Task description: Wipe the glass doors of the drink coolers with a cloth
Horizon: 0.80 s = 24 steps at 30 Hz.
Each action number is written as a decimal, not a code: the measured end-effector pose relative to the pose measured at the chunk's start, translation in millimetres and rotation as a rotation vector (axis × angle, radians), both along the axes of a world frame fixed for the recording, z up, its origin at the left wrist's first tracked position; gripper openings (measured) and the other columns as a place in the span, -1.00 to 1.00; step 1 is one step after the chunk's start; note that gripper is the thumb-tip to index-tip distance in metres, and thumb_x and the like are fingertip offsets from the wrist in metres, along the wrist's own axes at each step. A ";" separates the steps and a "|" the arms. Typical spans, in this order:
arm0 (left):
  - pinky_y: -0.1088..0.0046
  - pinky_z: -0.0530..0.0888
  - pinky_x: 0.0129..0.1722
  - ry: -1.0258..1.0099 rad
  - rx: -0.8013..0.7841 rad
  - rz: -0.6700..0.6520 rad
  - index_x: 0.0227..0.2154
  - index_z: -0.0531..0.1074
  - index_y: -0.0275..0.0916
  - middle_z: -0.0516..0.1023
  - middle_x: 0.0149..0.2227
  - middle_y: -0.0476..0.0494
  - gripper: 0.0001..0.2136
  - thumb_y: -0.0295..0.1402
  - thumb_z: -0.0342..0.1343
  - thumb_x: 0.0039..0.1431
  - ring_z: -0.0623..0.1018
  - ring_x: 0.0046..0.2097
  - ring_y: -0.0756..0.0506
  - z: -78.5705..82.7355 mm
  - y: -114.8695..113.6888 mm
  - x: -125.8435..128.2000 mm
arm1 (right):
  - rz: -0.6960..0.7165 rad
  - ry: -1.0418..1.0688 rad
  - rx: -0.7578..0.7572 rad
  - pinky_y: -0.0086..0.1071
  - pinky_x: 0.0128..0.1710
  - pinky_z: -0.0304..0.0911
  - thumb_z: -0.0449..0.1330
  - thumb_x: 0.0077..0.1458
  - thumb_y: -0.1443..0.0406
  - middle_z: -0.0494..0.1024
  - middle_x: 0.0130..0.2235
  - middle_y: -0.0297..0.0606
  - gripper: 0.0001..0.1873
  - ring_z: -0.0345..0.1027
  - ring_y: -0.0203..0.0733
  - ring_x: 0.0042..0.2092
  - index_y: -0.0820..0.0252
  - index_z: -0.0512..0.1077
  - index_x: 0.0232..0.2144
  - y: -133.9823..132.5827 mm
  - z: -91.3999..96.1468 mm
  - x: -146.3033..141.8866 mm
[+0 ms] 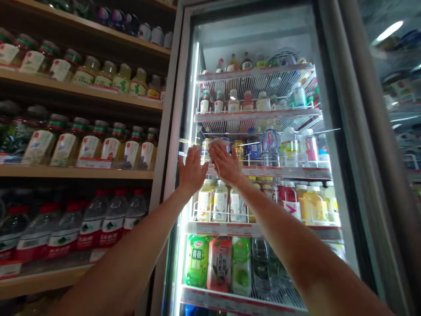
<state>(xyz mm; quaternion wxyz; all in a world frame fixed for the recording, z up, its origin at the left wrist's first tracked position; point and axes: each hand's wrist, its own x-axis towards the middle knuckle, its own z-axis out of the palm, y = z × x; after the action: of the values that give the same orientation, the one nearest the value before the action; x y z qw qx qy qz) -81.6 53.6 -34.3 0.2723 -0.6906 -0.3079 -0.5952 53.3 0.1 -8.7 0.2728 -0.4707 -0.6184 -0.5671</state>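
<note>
**2 bare hands raised before a tall, clear-glass cooler door**

The tall, clear-glass cooler door (pixel 253 24) fills the view from 12 down to 6 o'clock, set in a grey metal frame (pixel 166 109). Both hands lie near the clock's centre, with the forearms rising from 7 and 5 o'clock.

The bare left hand (pixel 191 173) sits just toward 8 o'clock, palm forward and fingers up, moderately spread, with the thumb out toward 3. It shows nothing in its grasp. Such a flat posture would suit broad contact with the glass, though whether it touches cannot be told.

The bare right hand (pixel 227 164) sits just toward 3 o'clock, its fingers narrow together and leaning toward 11, thumb apart. A pale blur lies at the tips; whether that is a reflection or a thin held thing, I cannot tell.

Behind the glass, upright drinks stand on white wire shelves with pale front strips (pixel 259 115); low wire rails probably keep them from sliding forward. At 6 o'clock are a green plastic bottle (pixel 196 263) and a reddish plastic bottle (pixel 219 267), labels outward, presumably for easy reading.

At 8 o'clock, clear plastic bottles with red caps (pixel 112 219) line the pale wooden shelving (pixel 138 174).
</note>
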 end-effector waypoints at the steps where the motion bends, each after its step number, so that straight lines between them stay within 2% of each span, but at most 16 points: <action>1: -0.04 -0.03 0.23 0.017 0.007 -0.014 0.18 0.10 -0.35 0.04 0.27 -0.31 -0.51 -0.22 -0.24 0.24 0.05 0.29 -0.21 -0.2 -2.7 7.5 | -0.023 0.048 0.036 0.14 0.23 -0.31 -0.12 0.17 0.31 -0.01 0.30 -0.25 -0.49 -0.17 -0.07 0.30 0.12 0.13 0.18 -10.2 4.1 15.1; 5: -0.04 -0.05 0.23 0.070 0.036 -0.080 0.18 0.09 -0.31 0.02 0.28 -0.29 -0.50 -0.22 -0.19 0.22 0.04 0.30 -0.20 -0.6 -12.3 36.0 | -0.120 0.226 0.187 0.15 0.21 -0.30 -0.13 0.15 0.30 -0.03 0.30 -0.19 -0.47 -0.15 -0.06 0.29 0.14 0.10 0.19 -56.9 13.2 91.8; 10: -0.04 -0.06 0.24 0.132 0.018 -0.105 0.19 0.07 -0.32 0.04 0.28 -0.28 -0.48 -0.21 -0.17 0.21 0.02 0.30 -0.22 -3.7 -23.7 60.2 | -0.182 0.493 0.481 0.22 0.15 -0.28 -0.12 0.11 0.29 0.07 0.26 0.01 -0.44 -0.04 0.06 0.25 0.22 0.14 0.17 -119.0 -2.6 199.0; 13: -0.02 -0.08 0.24 0.141 0.006 -0.135 0.19 0.08 -0.31 0.02 0.28 -0.27 -0.49 -0.22 -0.16 0.20 0.01 0.30 -0.22 -6.9 -27.9 66.2 | -0.147 0.612 0.607 0.29 0.08 -0.24 -0.13 0.11 0.29 0.10 0.24 0.05 -0.45 -0.04 0.15 0.25 0.22 0.15 0.17 -136.4 -11.3 224.7; 15: -0.02 -0.10 0.25 0.147 0.010 -0.154 0.19 0.07 -0.29 -0.01 0.29 -0.25 -0.48 -0.22 -0.16 0.20 0.00 0.30 -0.22 -9.4 -26.4 66.7 | -0.150 0.697 0.607 0.32 0.06 -0.24 -0.11 0.11 0.30 0.06 0.25 0.09 -0.44 -0.07 0.19 0.25 0.27 0.14 0.17 -131.8 -12.2 214.1; 17: -0.01 -0.14 0.25 0.163 0.008 -0.174 0.20 0.05 -0.26 -0.03 0.30 -0.20 -0.47 -0.20 -0.17 0.19 -0.02 0.31 -0.21 -12.9 -20.0 63.8 | -0.174 0.740 0.530 0.32 0.08 -0.28 -0.06 0.10 0.32 0.00 0.26 0.11 -0.43 -0.12 0.18 0.26 0.31 0.13 0.18 -115.4 -12.6 184.7; 20: 0.04 -0.21 0.27 0.170 -0.010 -0.217 0.21 0.03 -0.15 -0.03 0.31 -0.05 -0.46 -0.14 -0.17 0.17 -0.08 0.32 -0.17 -21.5 -3.0 50.3 | -0.155 0.570 0.325 0.23 0.15 -0.35 -0.01 0.11 0.31 -0.08 0.30 -0.01 -0.41 -0.21 0.04 0.30 0.23 0.07 0.20 -79.9 -20.3 123.9; 22: 0.09 -0.24 0.29 0.159 -0.043 -0.236 0.20 0.04 -0.03 -0.02 0.30 0.09 -0.46 -0.12 -0.15 0.15 -0.10 0.33 -0.13 -28.9 9.9 34.9 | -0.092 0.417 0.207 0.20 0.17 -0.37 -0.01 0.15 0.29 -0.10 0.31 -0.08 -0.43 -0.26 -0.02 0.31 0.19 0.04 0.21 -56.1 -30.4 83.6; 24: 0.11 -0.26 0.29 0.139 -0.105 -0.207 0.20 0.04 -0.01 -0.05 0.30 0.14 -0.46 -0.15 -0.13 0.13 -0.11 0.33 -0.11 -36.3 21.4 15.7 | -0.023 0.319 0.120 0.19 0.18 -0.39 -0.03 0.18 0.27 -0.10 0.31 -0.11 -0.45 -0.30 -0.04 0.31 0.21 0.03 0.21 -34.1 -42.2 48.3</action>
<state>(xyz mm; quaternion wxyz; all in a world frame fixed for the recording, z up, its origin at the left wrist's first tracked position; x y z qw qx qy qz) -65.9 75.0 -70.6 0.1935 -0.7716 -0.2459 -0.5538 101.5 -34.0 -50.9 0.3888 -0.5446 -0.5268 -0.5241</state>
